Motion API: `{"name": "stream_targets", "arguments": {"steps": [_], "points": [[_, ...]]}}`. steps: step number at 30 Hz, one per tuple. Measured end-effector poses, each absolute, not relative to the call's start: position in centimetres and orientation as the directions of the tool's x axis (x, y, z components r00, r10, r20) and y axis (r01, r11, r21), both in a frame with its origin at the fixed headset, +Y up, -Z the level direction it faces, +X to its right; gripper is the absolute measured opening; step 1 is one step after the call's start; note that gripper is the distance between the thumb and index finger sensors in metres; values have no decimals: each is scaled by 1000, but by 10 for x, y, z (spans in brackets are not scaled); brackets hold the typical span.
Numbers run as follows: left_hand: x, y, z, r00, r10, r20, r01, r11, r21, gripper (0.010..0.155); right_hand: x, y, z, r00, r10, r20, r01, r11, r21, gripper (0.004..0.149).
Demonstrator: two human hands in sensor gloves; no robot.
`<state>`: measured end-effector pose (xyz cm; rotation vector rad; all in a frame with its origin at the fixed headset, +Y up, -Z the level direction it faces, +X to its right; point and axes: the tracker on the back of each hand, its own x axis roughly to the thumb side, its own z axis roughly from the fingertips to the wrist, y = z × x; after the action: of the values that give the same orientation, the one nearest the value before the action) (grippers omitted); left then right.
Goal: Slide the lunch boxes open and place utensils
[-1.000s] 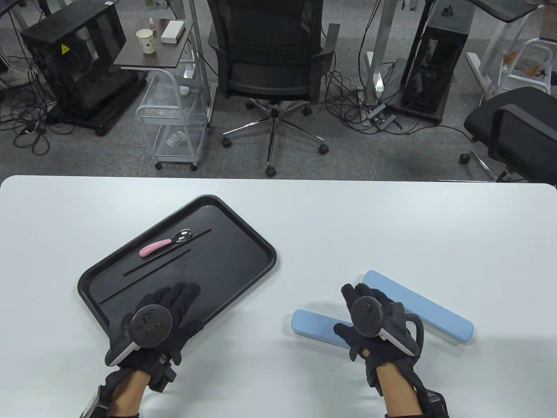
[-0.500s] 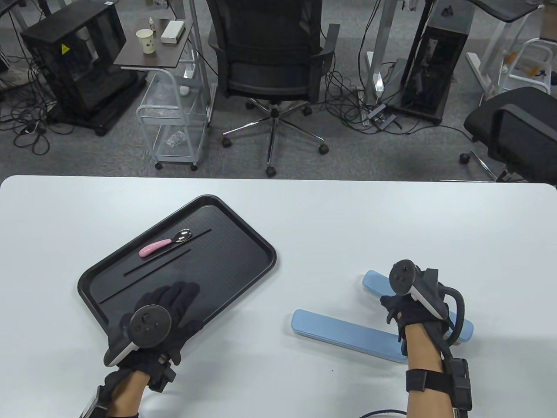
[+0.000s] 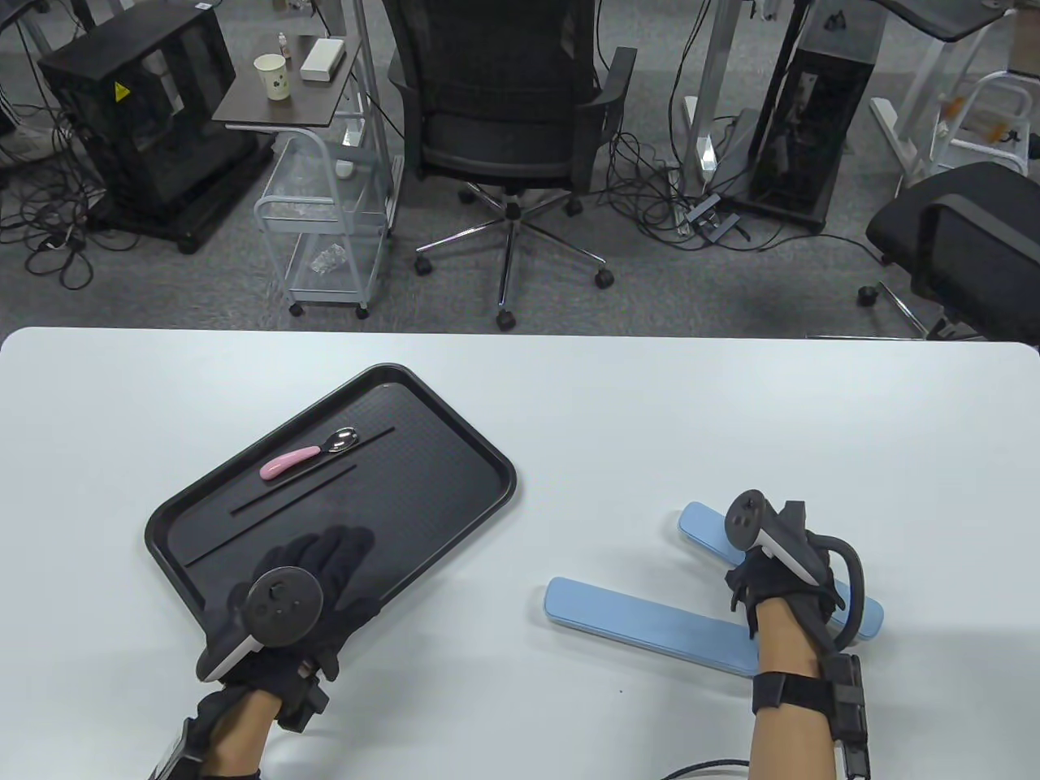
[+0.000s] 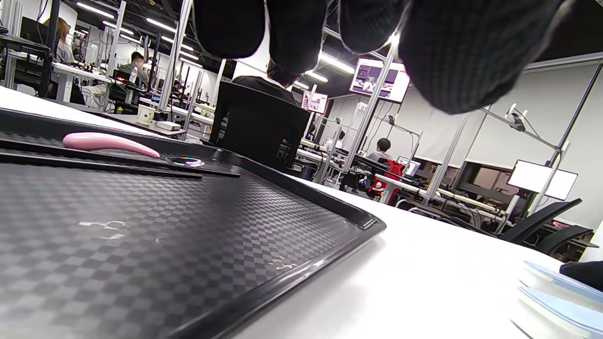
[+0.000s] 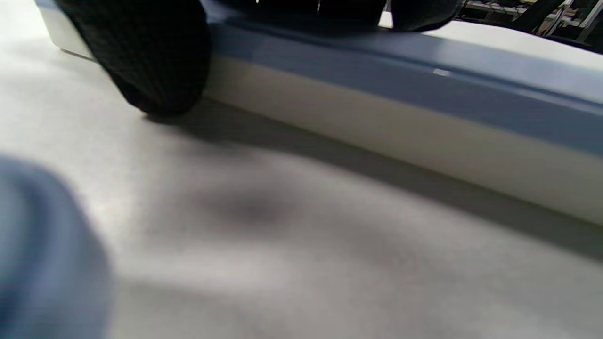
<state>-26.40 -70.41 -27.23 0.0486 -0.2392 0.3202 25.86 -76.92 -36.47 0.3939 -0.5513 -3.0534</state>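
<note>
Two long blue lunch boxes lie closed at the right of the table, a near one (image 3: 642, 624) and a far one (image 3: 704, 528). My right hand (image 3: 772, 565) is on the far box; in the right wrist view the thumb (image 5: 150, 61) presses its white side wall (image 5: 377, 122) and the fingers lie over the blue lid. A pink-handled spoon (image 3: 305, 455) and black chopsticks (image 3: 294, 490) lie on the black tray (image 3: 455, 422). My left hand (image 3: 321, 581) rests flat and empty on the tray's near corner. The spoon also shows in the left wrist view (image 4: 108, 142).
The white table's far edge (image 3: 520, 331) runs across the middle of the view, with office chairs and carts beyond it. Both boxes show at the right edge of the left wrist view (image 4: 556, 294). Bare table lies between tray and boxes.
My right hand has moved from over the near box's right end up and right onto the far box, with the wrist turned. The left hand, tray and utensils have not moved.
</note>
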Motion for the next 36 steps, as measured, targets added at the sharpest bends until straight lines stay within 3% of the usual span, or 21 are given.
{"name": "stream_targets", "arguments": {"steps": [6, 16, 28, 36], "points": [[-263, -705, -273, 922, 301, 244, -312, 950, 7, 77, 267, -768, -362, -969, 9, -247, -89, -945, 315, 79], [-259, -706, -272, 918, 293, 268, -305, 952, 5, 77, 254, -721, -343, -979, 143, -144, -161, -979, 122, 79], [-244, -706, -266, 911, 257, 324, -275, 961, 11, 78, 166, -674, -304, -978, 142, 150, -146, -989, -20, 78], [-226, -706, -259, 890, 232, 393, -260, 965, 20, 81, 89, -670, -275, -906, 172, 387, -174, -984, 32, 77]]}}
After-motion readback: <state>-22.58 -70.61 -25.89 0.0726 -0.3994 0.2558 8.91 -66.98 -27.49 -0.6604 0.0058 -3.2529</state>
